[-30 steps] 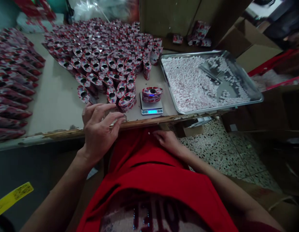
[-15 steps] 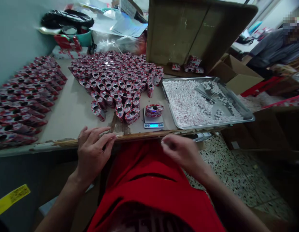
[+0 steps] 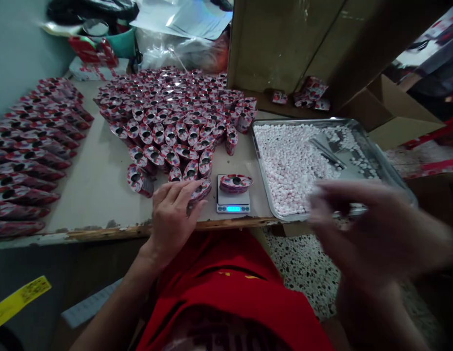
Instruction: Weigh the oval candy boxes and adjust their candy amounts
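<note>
Far left, rows of filled red pouches (image 3: 29, 161) lie flat along the wall side of my table (image 3: 98, 195). A bare strip of tabletop separates them from the big cluster of standing open pouches (image 3: 175, 117), mouths up and dark inside. They look unfilled to me, so I judge most of the work is left.

My left hand (image 3: 173, 219) rests at the table's worn front edge, fingers spread flat and touching the nearest open pouch (image 3: 200, 190) of the cluster; it grips nothing that I can see. Just beside it sits the small digital scale (image 3: 232, 200), display lit, with one pouch (image 3: 235, 182) lying on its platform.

Next comes the metal tray (image 3: 261, 161) of small white-pink candies (image 3: 292, 161), a scoop (image 3: 326, 152) lying in it; the tray's near corner overhangs the table edge. My right hand (image 3: 372, 229) is blurred in front of that corner; I cannot tell whether it holds anything.

The open room is the bare strip and the narrow margin before the scale.
</note>
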Motion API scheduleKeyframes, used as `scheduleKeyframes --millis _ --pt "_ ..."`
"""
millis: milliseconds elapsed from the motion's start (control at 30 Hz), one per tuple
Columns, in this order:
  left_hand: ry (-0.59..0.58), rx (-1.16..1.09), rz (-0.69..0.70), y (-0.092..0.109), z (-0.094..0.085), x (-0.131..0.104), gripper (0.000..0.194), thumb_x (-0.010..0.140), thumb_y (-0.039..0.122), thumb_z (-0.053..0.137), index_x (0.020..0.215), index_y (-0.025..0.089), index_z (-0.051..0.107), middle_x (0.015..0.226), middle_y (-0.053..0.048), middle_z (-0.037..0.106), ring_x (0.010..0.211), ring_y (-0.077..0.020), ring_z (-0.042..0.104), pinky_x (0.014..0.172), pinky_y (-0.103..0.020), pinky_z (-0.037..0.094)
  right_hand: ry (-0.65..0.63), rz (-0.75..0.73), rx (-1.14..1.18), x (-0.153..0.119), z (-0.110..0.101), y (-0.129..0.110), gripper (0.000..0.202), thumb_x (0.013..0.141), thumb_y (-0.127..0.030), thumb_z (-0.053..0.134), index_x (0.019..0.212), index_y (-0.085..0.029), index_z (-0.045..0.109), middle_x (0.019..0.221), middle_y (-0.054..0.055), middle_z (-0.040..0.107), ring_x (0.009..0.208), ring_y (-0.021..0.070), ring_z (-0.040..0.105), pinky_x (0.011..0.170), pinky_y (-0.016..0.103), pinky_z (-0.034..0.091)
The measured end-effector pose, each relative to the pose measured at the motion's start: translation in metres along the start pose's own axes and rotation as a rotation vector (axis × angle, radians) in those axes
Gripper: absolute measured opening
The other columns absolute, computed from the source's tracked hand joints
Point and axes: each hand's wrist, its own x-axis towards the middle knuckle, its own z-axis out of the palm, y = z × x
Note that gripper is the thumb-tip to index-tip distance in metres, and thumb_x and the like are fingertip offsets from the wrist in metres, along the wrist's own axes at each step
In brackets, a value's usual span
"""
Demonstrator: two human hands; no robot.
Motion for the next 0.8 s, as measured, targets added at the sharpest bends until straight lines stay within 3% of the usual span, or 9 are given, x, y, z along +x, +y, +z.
scheduleKeyframes --millis 67,167,233,333,400,467,600,700,800 --pt "-0.022 -0.016 0.013 0.007 0.01 0.017 0.04 0.098 0.027 0.074 0.137 0.025 0.065 0.129 -0.008 0.076 0.118 -0.0306 0.067 0.108 -0.048 0.049 -0.025 -0.176 -0.014 0.02 0.033 0.008 0.008 0.098 -0.032 0.072 0.103 -0.034 0.077 0.089 0.003 0.071 0.08 0.0238 0.066 0.08 0.039 0.056" --pt "-0.028 -0.037 0.036 0.012 0.019 0.034 0.038 0.098 0.027 0.074 0.135 0.024 0.067 0.132 -0.008 0.076 0.119 -0.0305 0.066 0.109 -0.047 0.048 -0.168 -0.421 -0.118 0.047 0.08 0.026 0.015 0.096 -0.02 0.067 0.104 -0.027 0.078 0.09 0.004 0.073 0.083 0.025 0.067 0.08 0.04 0.053" --pt "-0.035 -0.035 0.037 0.011 0.02 0.038 0.036 0.098 0.026 0.073 0.134 0.024 0.068 0.132 -0.008 0.076 0.119 -0.0305 0.066 0.109 -0.047 0.049 -0.225 -0.477 -0.215 0.057 0.093 0.039 0.018 0.094 -0.017 0.068 0.106 -0.023 0.079 0.09 0.006 0.073 0.085 0.0268 0.066 0.079 0.041 0.05" --pt "-0.052 -0.013 0.027 0.003 0.015 0.037 0.035 0.098 0.025 0.073 0.133 0.024 0.069 0.131 -0.008 0.076 0.117 -0.0311 0.066 0.108 -0.049 0.05 -0.177 -0.433 -0.233 0.064 0.073 0.059 0.021 0.095 -0.016 0.065 0.108 -0.02 0.08 0.088 0.006 0.072 0.083 0.0256 0.066 0.076 0.038 0.049" --pt "-0.063 -0.012 0.025 -0.003 0.012 0.038 0.035 0.097 0.025 0.075 0.132 0.024 0.069 0.13 -0.009 0.076 0.117 -0.0315 0.067 0.106 -0.05 0.052 -0.09 -0.324 -0.262 0.068 0.05 0.076 0.019 0.096 -0.018 0.064 0.105 -0.021 0.081 0.087 0.005 0.072 0.08 0.0236 0.066 0.075 0.036 0.049" --pt "-0.075 -0.022 0.029 -0.005 0.01 0.042 0.035 0.096 0.024 0.077 0.131 0.024 0.07 0.13 -0.008 0.076 0.117 -0.0316 0.067 0.106 -0.05 0.053 -0.125 -0.203 -0.396 0.074 0.034 0.098 0.017 0.096 -0.02 0.067 0.104 -0.022 0.082 0.087 0.004 0.074 0.079 0.024 0.067 0.074 0.036 0.05" --pt "-0.065 -0.026 0.049 0.003 0.011 0.055 0.034 0.095 0.023 0.077 0.129 0.025 0.07 0.129 -0.008 0.076 0.117 -0.0311 0.068 0.107 -0.051 0.053 -0.429 -0.103 -0.625 0.09 0.044 0.141 0.028 0.088 -0.016 0.075 0.115 -0.021 0.082 0.102 0.009 0.077 0.09 0.0271 0.07 0.074 0.034 0.05" --pt "-0.066 -0.007 0.048 0.009 0.01 0.057 0.035 0.096 0.023 0.077 0.13 0.026 0.07 0.13 -0.008 0.075 0.119 -0.0313 0.068 0.109 -0.052 0.053 -0.414 -0.049 -0.586 0.097 0.056 0.16 0.019 0.089 -0.014 0.071 0.101 -0.022 0.084 0.099 0.006 0.078 0.085 0.025 0.071 0.074 0.033 0.05" --pt "-0.088 0.016 0.041 0.009 0.006 0.049 0.032 0.096 0.022 0.076 0.128 0.026 0.071 0.129 -0.008 0.076 0.118 -0.0311 0.068 0.107 -0.052 0.053 -0.338 0.06 -0.411 0.096 0.047 0.168 0.013 0.089 -0.022 0.073 0.09 -0.025 0.085 0.081 0.002 0.077 0.072 0.0232 0.07 0.07 0.034 0.051"
